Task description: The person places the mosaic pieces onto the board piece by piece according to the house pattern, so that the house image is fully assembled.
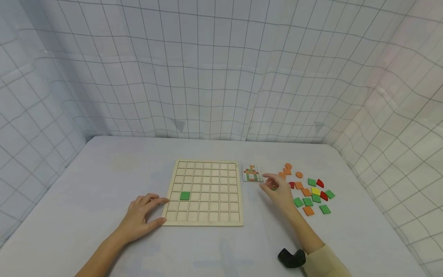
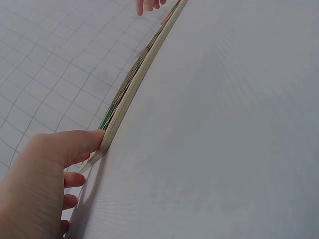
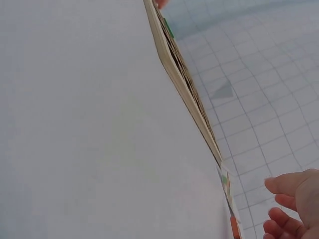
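Nearest, a black object (image 1: 292, 258) sits against the pale sleeve (image 1: 325, 261) at the person's right wrist. To the left, the left hand (image 1: 140, 215) rests at the near-left corner of a wooden board (image 1: 208, 224), its thumb and forefinger spread a little and touching the left edge, the other fingers loosely bent.

The board lies flat on the bench (image 1: 131, 254), a raised grid of seven columns by seven rows. One green tile (image 1: 185, 196) fills a cell in the second column from the left, third row up from the near edge.

Off the board's right side, the right hand (image 1: 278, 192) hangs with bent fingers, the tips of thumb and forefinger apart. A bit of green shows in the gap; whether the fingers hold it or it lies beyond them, I cannot tell. Just past those tips is a small card (image 1: 252, 172) printed with a grid and a green, orange and red figure.

Right of the hand, loose pieces are scattered: green and orange squares, red quarter-rounds, a yellow square (image 1: 315, 191), and, farthest, an orange disc (image 1: 288, 166). Behind the bench hangs a white checked curtain (image 1: 207, 77).
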Demonstrator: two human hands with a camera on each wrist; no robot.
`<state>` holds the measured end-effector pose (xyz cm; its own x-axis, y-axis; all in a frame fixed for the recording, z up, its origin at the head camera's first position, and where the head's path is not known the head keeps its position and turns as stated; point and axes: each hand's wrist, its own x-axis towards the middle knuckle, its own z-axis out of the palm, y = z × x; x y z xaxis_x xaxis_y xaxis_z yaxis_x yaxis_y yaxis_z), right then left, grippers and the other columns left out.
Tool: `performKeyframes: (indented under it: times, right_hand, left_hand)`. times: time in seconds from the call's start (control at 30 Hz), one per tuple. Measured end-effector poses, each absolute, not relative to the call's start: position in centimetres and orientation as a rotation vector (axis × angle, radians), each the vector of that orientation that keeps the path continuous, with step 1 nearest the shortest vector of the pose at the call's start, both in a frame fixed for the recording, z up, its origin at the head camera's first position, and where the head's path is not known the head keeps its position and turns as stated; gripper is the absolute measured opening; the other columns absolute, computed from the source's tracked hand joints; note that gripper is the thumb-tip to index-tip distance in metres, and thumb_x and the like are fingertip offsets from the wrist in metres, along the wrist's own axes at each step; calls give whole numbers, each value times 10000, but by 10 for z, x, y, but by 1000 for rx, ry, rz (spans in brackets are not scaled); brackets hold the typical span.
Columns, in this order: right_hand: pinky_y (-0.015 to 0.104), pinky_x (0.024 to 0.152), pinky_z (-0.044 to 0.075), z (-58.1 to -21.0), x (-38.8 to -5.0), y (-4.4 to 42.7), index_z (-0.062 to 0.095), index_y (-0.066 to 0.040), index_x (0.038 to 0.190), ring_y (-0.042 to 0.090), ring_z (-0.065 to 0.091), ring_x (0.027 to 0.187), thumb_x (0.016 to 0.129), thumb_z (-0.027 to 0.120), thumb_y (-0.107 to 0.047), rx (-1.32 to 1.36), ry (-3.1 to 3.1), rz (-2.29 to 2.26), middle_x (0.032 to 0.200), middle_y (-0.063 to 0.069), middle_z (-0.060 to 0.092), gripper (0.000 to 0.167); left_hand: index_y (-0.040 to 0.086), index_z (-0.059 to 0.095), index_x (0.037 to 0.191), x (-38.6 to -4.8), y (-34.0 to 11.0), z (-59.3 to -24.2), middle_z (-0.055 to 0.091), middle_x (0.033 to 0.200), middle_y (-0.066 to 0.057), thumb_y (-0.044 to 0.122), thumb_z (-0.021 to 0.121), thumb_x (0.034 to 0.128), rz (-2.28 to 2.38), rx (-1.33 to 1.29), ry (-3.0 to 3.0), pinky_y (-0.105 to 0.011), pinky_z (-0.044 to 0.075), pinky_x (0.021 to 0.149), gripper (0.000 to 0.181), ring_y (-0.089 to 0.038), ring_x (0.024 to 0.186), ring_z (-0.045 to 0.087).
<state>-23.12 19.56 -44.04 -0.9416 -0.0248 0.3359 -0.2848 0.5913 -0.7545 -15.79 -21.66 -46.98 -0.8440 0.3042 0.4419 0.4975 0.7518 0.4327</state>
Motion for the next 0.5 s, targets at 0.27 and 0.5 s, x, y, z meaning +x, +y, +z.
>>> performKeyframes:
  times: [0.27,0.5]
  right_hand:
    - [238,703,417,-455,-227,224,640,-19,1069,207,522,829,771,724,-95,203,-2511,1191,924,106,608,318]
    - [203,716,413,-459,-222,236,627,-48,1122,195,495,854,786,715,-115,132,-2593,1148,945,101,574,354]
  left_hand:
    - [195,606,1144,-158,-217,-469,523,1073,17,307,743,717,-788,-630,-2592,-421,290,730,463,-206,926,441]
    - [188,606,1141,-157,-217,-468,523,1074,11,306,744,716,-791,-620,-2601,-435,287,741,462,-214,934,441]
